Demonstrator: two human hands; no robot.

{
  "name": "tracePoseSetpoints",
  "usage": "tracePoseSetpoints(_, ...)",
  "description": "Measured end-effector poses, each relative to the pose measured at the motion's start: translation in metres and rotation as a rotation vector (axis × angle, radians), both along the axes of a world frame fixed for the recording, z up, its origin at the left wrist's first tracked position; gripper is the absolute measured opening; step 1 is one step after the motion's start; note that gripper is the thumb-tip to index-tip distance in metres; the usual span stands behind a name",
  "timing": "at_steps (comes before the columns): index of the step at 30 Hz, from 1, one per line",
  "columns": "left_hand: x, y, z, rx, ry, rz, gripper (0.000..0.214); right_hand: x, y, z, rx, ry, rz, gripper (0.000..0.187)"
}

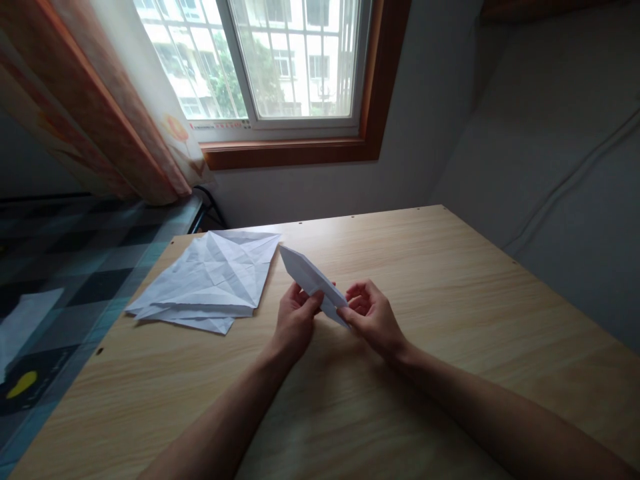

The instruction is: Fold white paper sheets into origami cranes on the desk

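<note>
A folded piece of white paper [306, 273], long with a pointed far end, is held tilted above the table. My left hand [296, 317] grips its lower left side, the thumb lying on the paper's face and the fingers behind it. At the near right end, my right hand [373, 313] pinches the paper between thumb and fingers, the other fingers curled. The paper's back side and the fingertips behind it are hidden. To the left lies a stack of creased white paper sheets [215, 267], apart from both hands.
The wooden table [475, 320] has small dark holes along its edges. At the left is a checked cloth surface [65, 267] with a white sheet [30, 323] on it. Behind stand a window [300, 67] and an orange curtain [115, 100]; a cable [560, 187] runs along the right wall.
</note>
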State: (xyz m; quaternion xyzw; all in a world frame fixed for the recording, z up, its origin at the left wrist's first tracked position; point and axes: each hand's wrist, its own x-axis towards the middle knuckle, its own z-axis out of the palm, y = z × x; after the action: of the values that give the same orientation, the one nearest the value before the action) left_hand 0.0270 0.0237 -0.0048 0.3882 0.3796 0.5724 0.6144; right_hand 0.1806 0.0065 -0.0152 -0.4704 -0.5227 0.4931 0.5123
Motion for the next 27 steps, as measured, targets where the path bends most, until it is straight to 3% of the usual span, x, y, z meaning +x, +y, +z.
tracePoseSetpoints(5, -0.001, 0.003, -0.001, -0.046, -0.065, 0.059, 0.045, -0.001, -0.001, -0.004, -0.018, 0.005, 0.073, 0.019)
tracePoseSetpoints(9, -0.001, 0.003, -0.005, -0.026, -0.044, 0.074, 0.036, 0.0, -0.003, 0.0, -0.03, -0.014, 0.14, 0.022)
tracePoseSetpoints(16, 0.002, -0.005, 0.0, -0.009, 0.095, -0.127, 0.03, -0.001, -0.004, 0.004, 0.028, 0.094, 0.098, 0.036)
tracePoseSetpoints(21, 0.001, -0.006, 0.004, 0.041, 0.241, -0.14, 0.031, -0.001, 0.0, -0.001, 0.039, 0.143, 0.101, 0.034)
tracePoseSetpoints(27, 0.003, -0.007, 0.005, 0.071, 0.187, -0.219, 0.032, -0.004, 0.001, 0.001, 0.03, 0.197, 0.119, 0.04)
